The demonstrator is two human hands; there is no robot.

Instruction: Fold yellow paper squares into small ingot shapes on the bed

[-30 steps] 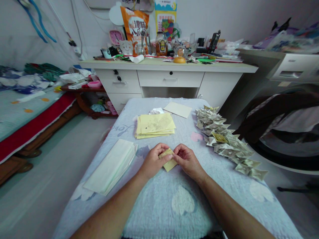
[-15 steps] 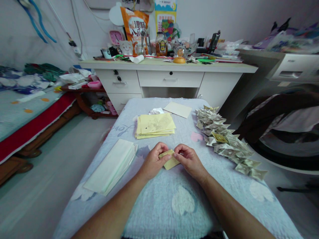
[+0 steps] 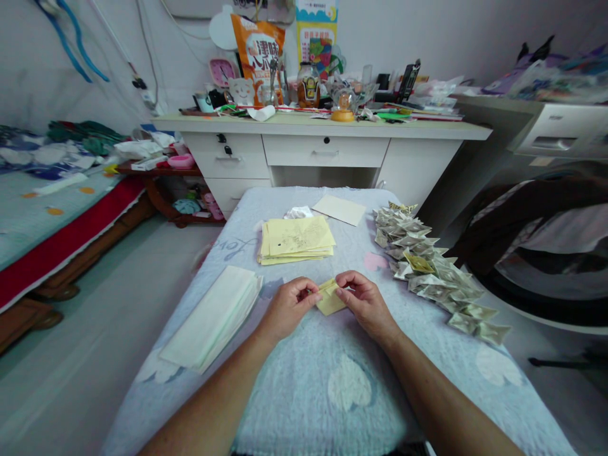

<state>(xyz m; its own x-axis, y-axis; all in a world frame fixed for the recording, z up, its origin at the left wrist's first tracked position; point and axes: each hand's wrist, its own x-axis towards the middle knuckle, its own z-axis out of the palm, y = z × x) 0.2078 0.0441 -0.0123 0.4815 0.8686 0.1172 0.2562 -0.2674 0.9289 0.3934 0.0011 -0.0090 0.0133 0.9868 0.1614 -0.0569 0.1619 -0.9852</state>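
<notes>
A small folded piece of yellow paper (image 3: 331, 303) is pinched between my two hands above the cloth-covered table. My left hand (image 3: 289, 306) grips its left edge between thumb and fingers. On the opposite side, my right hand (image 3: 363, 301) has thumb and fingertips closed on the upper right edge. A stack of yellow paper sheets (image 3: 299, 237), the top one with a drawing, lies just beyond my hands. To the left rests a pile of long pale folded paper (image 3: 213, 316). Rows of folded paper pieces (image 3: 427, 269) with pointed tips stand along the right side.
A pale sheet (image 3: 339, 209) and crumpled white tissue (image 3: 298, 213) lie at the table's far end. Behind stands a white desk (image 3: 327, 152) crowded with jars, a snack bag and papers. A bed (image 3: 47, 209) is at left, a washing machine (image 3: 546, 190) at right.
My left hand has slid to the paper's left edge, uncovering more of it. My right fingers have shifted slightly over the top edge. The stacks have not moved.
</notes>
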